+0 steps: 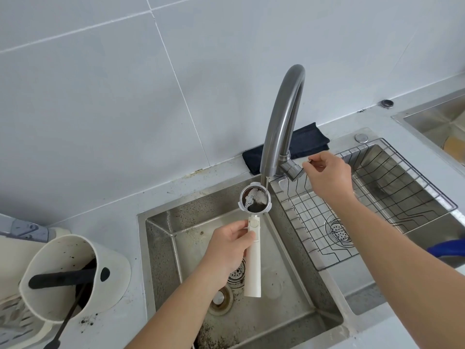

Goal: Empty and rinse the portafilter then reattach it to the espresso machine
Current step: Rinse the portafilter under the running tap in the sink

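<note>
My left hand [230, 250] grips the white handle of the portafilter [253, 268] and holds it over the left sink basin [297, 280]. Its metal basket [254, 200] sits right under the spout of the curved steel faucet [281, 117]. A thin stream of water falls into the basket, which holds dark coffee residue and white foam. My right hand [329, 176] pinches the thin faucet lever [308, 161] beside the faucet base. No espresso machine is in view.
A white knock box [75, 275] with a black bar and coffee grounds stands on the counter at left. The basin floor is speckled with grounds around the drain [235, 273]. A wire rack [364, 197] sits in the right basin. A dark cloth [309, 142] lies behind the faucet.
</note>
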Demonstrator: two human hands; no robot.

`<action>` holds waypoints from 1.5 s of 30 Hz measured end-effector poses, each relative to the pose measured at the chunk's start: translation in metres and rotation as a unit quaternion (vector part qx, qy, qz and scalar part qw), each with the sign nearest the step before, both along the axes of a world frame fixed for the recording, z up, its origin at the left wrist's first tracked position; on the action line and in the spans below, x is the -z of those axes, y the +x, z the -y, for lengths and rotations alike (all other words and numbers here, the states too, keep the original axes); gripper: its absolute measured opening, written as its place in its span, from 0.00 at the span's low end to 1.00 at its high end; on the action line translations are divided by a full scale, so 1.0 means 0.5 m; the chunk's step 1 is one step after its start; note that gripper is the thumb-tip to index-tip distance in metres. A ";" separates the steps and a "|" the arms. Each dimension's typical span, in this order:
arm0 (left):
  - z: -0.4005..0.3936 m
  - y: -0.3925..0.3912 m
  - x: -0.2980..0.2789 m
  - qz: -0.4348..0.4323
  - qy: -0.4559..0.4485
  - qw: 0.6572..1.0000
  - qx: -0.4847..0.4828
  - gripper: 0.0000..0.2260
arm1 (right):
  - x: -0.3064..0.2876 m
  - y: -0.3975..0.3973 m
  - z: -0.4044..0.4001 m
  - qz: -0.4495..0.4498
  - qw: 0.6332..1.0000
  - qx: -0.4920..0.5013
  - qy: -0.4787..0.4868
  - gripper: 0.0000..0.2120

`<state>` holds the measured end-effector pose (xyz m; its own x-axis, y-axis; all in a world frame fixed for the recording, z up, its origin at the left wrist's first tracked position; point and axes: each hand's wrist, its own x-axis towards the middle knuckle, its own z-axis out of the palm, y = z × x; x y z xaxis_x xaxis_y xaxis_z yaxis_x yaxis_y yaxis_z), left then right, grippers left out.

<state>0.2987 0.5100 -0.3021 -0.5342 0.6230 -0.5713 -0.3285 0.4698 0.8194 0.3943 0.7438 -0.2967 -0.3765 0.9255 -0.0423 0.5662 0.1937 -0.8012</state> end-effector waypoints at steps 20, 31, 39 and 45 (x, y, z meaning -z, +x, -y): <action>-0.026 0.022 -0.032 0.173 0.050 0.984 0.002 0.10 | 0.005 -0.002 -0.003 -0.003 1.000 0.006 -0.007 0.03; -0.032 0.016 -0.042 0.213 0.027 0.977 -0.020 0.08 | 0.008 -0.005 -0.005 0.006 1.000 0.012 -0.013 0.06; -0.026 0.011 -0.043 0.172 -0.012 0.985 -0.018 0.08 | 0.007 -0.005 -0.004 0.000 1.000 0.013 -0.012 0.05; -0.017 0.004 -0.048 0.157 -0.028 0.987 -0.024 0.05 | 0.003 -0.004 -0.003 -0.003 1.000 0.010 -0.014 0.02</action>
